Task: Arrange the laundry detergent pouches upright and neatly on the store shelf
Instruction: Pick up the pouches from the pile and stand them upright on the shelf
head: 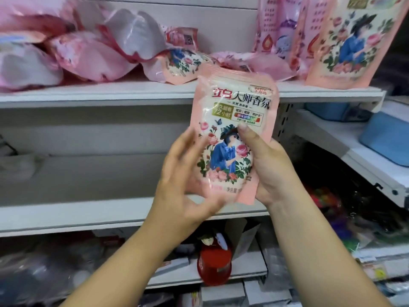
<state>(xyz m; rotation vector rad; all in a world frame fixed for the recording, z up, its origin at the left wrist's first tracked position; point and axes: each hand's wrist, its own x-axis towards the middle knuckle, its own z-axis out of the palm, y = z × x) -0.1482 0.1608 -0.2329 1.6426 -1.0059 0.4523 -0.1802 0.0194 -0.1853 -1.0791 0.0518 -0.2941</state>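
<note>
I hold one pink detergent pouch (232, 120) upright in front of the shelves, its printed front facing me. My right hand (269, 165) grips its right edge, thumb across the front. My left hand (181, 180) cups its lower left side, fingers behind and thumb under the bottom corner. On the top shelf (132, 95), several pink pouches (93, 58) lie toppled in a heap at left and centre. At the right end, upright pouches (354, 45) stand leaning together.
The middle shelf (88, 178) behind the held pouch is white. Below it stands a red container (214, 264) among boxes. A side shelf at right carries a blue box (385, 138). Dark packaged goods fill the lower right.
</note>
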